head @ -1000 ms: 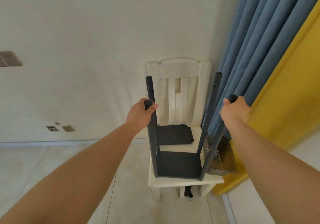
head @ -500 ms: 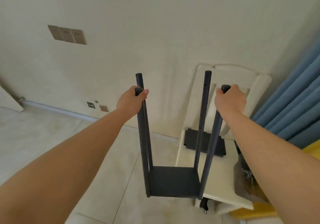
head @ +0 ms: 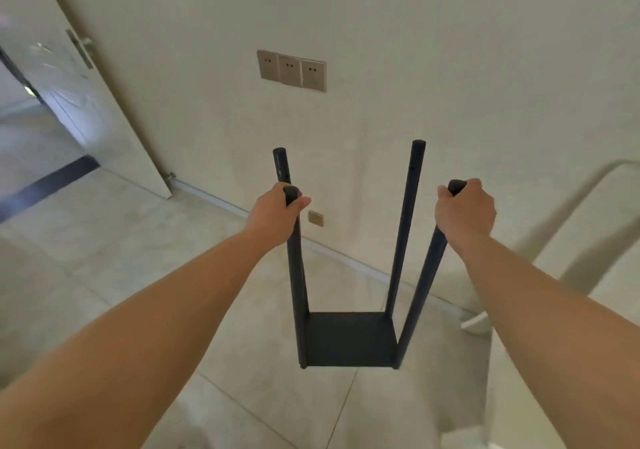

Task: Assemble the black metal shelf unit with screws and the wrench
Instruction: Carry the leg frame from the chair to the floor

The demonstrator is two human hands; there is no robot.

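Tiled floor (head: 145, 275), both hands gripping shelf unit (head: 349, 339)

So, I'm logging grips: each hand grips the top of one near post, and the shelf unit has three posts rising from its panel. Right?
Not quite. The head view shows four posts on the shelf unit, not three. The left hand and right hand do each grip a near post's top.

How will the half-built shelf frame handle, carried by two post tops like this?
Likely light: the left hand and right hand hold the shelf frame by two posts alone. Probably wobbly, since one panel ties the long posts. Smooth round tubes may twist in the grip.
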